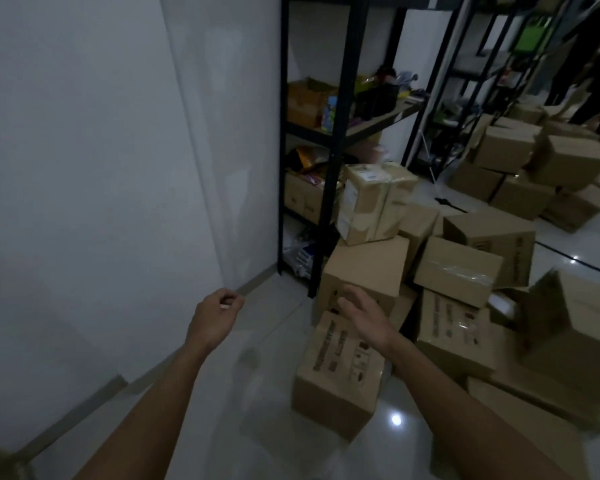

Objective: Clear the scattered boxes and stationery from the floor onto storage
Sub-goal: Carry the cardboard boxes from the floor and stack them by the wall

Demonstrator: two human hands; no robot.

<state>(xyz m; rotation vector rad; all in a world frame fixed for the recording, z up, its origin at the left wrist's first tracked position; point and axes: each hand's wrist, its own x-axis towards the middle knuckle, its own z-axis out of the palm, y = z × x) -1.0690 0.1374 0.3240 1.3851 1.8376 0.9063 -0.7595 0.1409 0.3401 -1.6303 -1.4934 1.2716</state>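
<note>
Several brown cardboard boxes lie piled on the glossy white floor beside a black metal shelf rack. Closest is a printed box, tilted against a plain box behind it. A taped, labelled box sits on top of the plain one. My right hand is stretched out with straight fingers, over the printed box's top edge and in front of the plain box. My left hand hangs over bare floor to the left, its fingers curled with a small white thing pinched at the fingertips.
The white wall runs close along my left. The rack's shelves hold boxes and coloured packets. More boxes crowd the floor to the right, and another stack stands further back by a second rack. A person's dark-clothed legs are at the far right.
</note>
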